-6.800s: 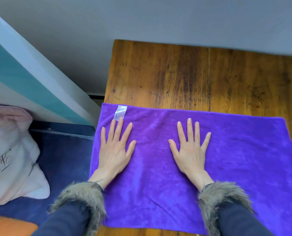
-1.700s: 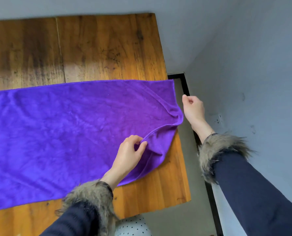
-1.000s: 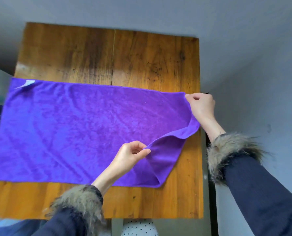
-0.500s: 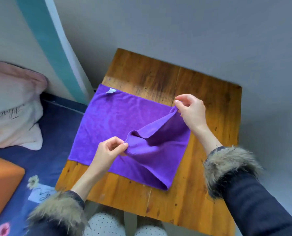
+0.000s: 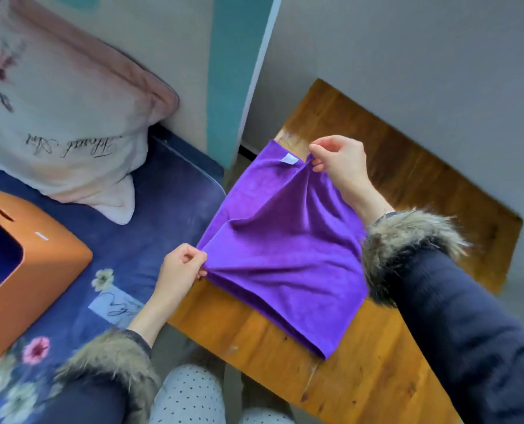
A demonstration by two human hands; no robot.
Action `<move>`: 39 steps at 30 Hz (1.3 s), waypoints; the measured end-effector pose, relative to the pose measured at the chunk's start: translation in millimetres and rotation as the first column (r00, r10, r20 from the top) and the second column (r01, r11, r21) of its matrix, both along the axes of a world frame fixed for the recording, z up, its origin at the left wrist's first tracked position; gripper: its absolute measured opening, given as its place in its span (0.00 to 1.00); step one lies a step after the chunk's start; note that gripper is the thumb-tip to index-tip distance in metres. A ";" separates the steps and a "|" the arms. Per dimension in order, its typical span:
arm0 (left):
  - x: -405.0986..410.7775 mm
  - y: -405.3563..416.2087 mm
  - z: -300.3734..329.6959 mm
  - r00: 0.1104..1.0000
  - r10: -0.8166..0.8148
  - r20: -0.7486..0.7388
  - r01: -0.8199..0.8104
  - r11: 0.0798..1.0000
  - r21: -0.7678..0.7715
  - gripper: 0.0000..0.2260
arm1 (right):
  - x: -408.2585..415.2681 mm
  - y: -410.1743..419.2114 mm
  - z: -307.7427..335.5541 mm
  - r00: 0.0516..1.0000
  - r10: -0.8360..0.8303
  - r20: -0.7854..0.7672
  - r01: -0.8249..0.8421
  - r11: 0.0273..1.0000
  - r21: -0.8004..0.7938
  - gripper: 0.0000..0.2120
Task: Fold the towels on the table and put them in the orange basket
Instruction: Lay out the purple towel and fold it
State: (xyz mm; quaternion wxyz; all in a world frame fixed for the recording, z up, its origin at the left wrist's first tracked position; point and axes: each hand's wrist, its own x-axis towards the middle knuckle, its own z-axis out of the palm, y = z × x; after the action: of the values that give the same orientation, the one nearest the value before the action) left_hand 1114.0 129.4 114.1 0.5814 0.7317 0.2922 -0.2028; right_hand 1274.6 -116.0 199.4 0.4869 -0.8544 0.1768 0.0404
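A purple towel lies doubled over on the wooden table, its top layer loose and creased. My left hand pinches the near left corner of that layer at the table's left edge. At the far corner my right hand pinches the towel just beside its white label. The orange basket stands on the bed to the left, its opening facing up.
A pink-white pillow leans against the wall behind the basket. The basket stands on a blue flowered bedspread. A teal and white panel rises between bed and table. My knees in dotted trousers are under the table's near edge.
Both hands have carried the towel's right end leftward over the rest, so it now lies folded in half. The view has swung left and brought the orange basket in.
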 end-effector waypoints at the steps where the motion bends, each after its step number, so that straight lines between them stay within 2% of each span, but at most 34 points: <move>1: -1.8 3.0 -7.0 1.000 -0.005 -0.026 0.006 1.000 0.027 0.07 | 6.3 3.1 -8.4 0.999 0.027 -0.021 -0.027 1.000 -0.006 0.02; 4: -4.0 11.7 -23.3 0.999 -0.010 -0.044 0.015 0.992 0.122 0.06 | 23.4 8.2 -33.7 0.989 0.123 -0.087 -0.129 0.990 -0.064 0.06; 8: 0.1 19.0 -39.0 0.995 -0.078 -0.066 0.092 0.964 0.251 0.04 | 43.3 10.4 -66.8 0.941 0.262 -0.215 -0.312 0.916 -0.251 0.12; 12: 7.1 17.7 -47.7 0.989 -0.140 -0.047 0.148 0.945 0.291 0.06 | 66.1 17.3 -85.6 0.939 0.278 -0.201 -0.339 0.844 -0.417 0.10; 15: 11.2 16.2 -55.0 0.988 -0.146 -0.048 0.154 0.945 0.290 0.05 | 86.5 25.5 -98.6 0.902 0.378 -0.209 -0.427 0.710 -0.560 0.09; 17: 11.1 16.2 -59.2 0.990 -0.137 -0.041 0.143 0.941 0.306 0.05 | 97.6 30.1 -106.9 0.826 0.480 -0.295 -0.549 0.570 -0.612 0.10; 19: 8.4 16.8 -61.7 0.991 -0.137 -0.003 0.130 0.933 0.334 0.05 | 105.1 32.9 -114.2 0.723 0.559 -0.405 -0.673 0.440 -0.594 0.10; 21: 5.5 17.4 -62.3 0.980 -0.190 0.060 0.156 0.918 0.366 0.06 | 108.9 34.2 -118.6 0.659 0.603 -0.450 -0.731 0.371 -0.573 0.10; 24: 3.3 17.5 -61.9 0.935 -0.317 0.160 0.220 0.870 0.441 0.06 | 108.7 33.3 -119.0 0.642 0.670 -0.373 -0.700 0.313 -0.642 0.09; 26: 4.1 16.3 -61.6 0.916 -0.352 0.190 0.229 0.851 0.472 0.05 | 106.3 30.9 -118.2 0.664 0.687 -0.294 -0.665 0.365 -0.651 0.09; 30: 9.0 13.6 -60.7 0.919 -0.381 0.105 0.286 0.824 0.489 0.06 | 95.4 21.3 -111.7 0.788 0.592 -0.168 -0.569 0.597 -0.565 0.07; 34: 17.7 12.5 -58.9 0.879 -0.476 0.030 0.389 0.751 0.534 0.07 | 86.6 5.4 -100.0 0.840 0.521 -0.154 -0.515 0.674 -0.529 0.07; 36: 20.9 10.0 -56.4 0.889 -0.456 0.037 0.381 0.783 0.492 0.08 | 81.8 -5.0 -89.7 0.866 0.482 -0.134 -0.472 0.700 -0.535 0.07; 39: 28.5 6.4 -47.6 0.954 -0.298 0.032 0.265 0.887 0.378 0.09 | 67.4 -28.7 -68.1 0.905 0.408 -0.118 -0.404 0.744 -0.532 0.08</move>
State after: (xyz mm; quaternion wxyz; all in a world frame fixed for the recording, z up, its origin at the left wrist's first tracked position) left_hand 1142.4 135.8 66.5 0.4104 0.8707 0.1896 -0.1937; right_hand 1342.1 -144.7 131.3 0.2034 -0.9748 -0.0108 0.0907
